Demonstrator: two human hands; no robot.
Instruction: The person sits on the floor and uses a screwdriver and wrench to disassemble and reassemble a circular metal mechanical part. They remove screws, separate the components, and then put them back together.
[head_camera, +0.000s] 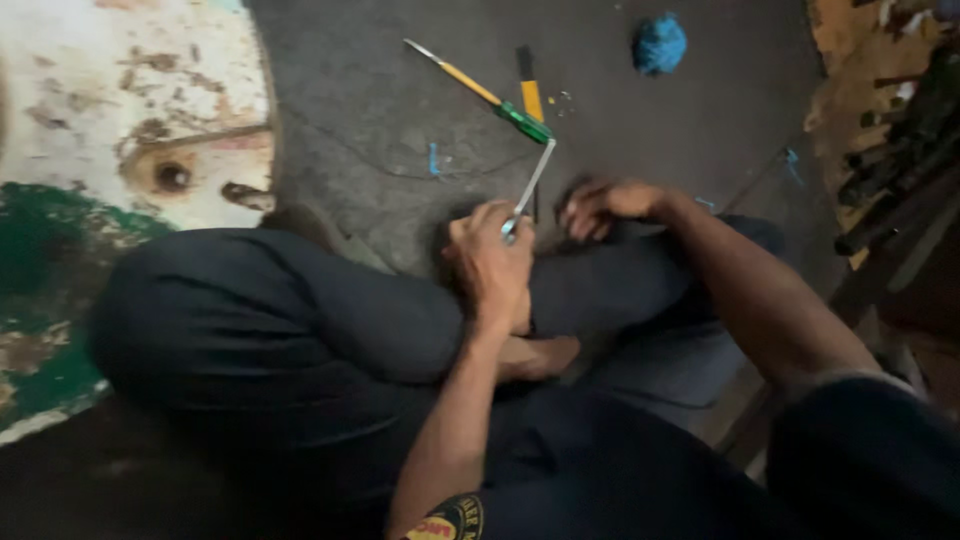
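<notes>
The person sits on a rough grey concrete floor (650, 120) beside a round, rusty white-and-green metal panel (110, 110). The left hand (492, 262) clenches a thin metal rod (533, 180) angled upward. The right hand (600, 205) curls just beside it; whether it grasps anything cannot be told. A green-handled screwdriver (480, 92) and a crumpled blue rag (659, 44) lie beyond.

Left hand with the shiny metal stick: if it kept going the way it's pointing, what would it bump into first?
Probably the green-handled screwdriver on the floor. The left hand holds a thin metal tool aimed up and slightly right, its tip almost at the green handle. Depth is unclear in this blurry view.
</notes>
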